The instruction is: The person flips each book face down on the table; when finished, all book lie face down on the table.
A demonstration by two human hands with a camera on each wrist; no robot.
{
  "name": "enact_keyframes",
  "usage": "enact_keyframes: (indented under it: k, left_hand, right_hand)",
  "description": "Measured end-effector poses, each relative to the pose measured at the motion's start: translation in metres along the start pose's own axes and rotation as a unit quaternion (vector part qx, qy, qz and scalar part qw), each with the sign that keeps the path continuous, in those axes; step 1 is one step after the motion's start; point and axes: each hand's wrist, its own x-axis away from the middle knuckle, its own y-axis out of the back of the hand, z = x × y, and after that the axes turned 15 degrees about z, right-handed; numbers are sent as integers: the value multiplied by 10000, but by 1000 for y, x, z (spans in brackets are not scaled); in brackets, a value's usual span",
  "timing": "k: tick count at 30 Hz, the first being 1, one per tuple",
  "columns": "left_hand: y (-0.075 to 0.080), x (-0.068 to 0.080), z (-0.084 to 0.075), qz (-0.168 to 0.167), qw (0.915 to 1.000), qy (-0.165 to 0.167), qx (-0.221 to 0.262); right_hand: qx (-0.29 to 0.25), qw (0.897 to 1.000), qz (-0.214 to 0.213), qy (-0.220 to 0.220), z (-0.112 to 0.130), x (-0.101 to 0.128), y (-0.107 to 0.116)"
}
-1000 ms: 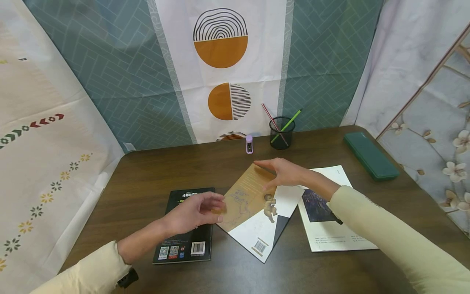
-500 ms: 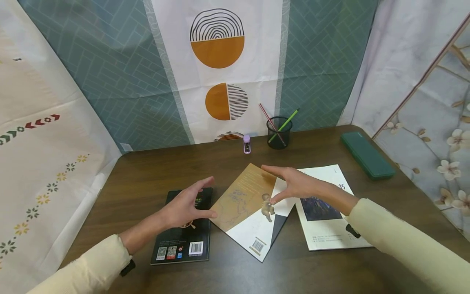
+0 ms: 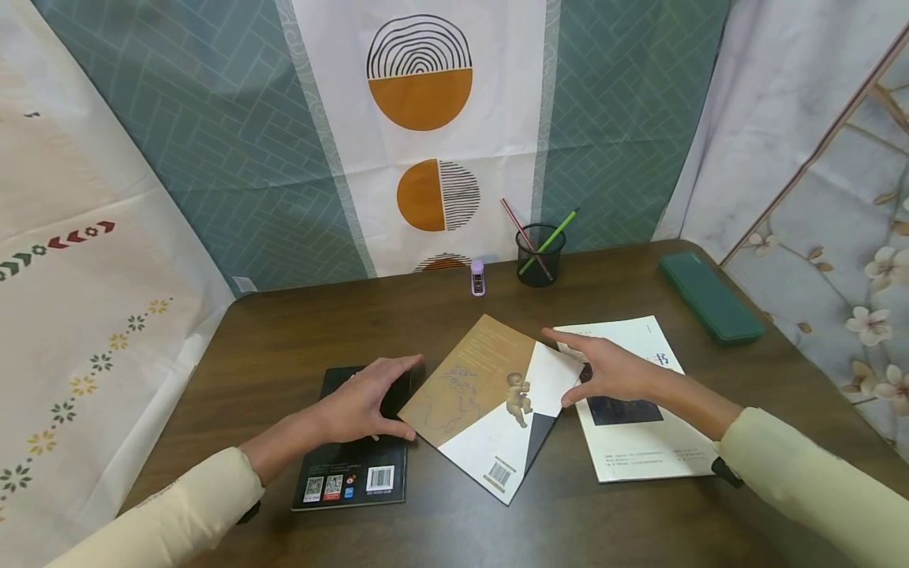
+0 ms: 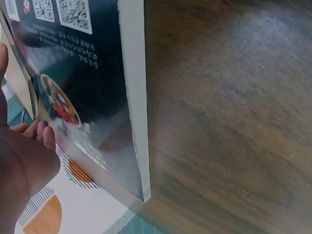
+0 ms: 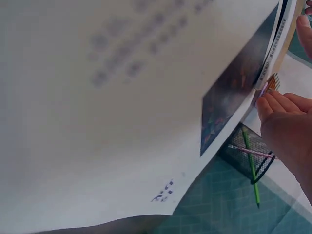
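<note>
Hands lowered beside tan book; pencils in cup.

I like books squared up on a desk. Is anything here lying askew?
Yes. The middle book, tan and white, lies turned diagonally, while the black book and white book lie nearly square to the desk edge. Its right corner overlaps the white book.

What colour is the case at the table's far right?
Dark green case; clearest in the head view.
</note>
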Motion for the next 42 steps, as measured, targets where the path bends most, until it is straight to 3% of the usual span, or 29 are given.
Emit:
enact_keyframes:
  k: [15, 27, 42]
  left_hand:
    - [-8, -7, 0, 117, 9973, -119, -722]
    - [-13, -4, -11, 49, 9916, -334, -1248]
    - [-19, 4, -24, 167, 9911, -284, -1293]
  right_hand:
    - [304, 9983, -468, 138, -3, 6, -11]
    - [424, 9978, -507, 50, 3, 2, -8]
    - [606, 9974, -384, -36, 1, -5, -1]
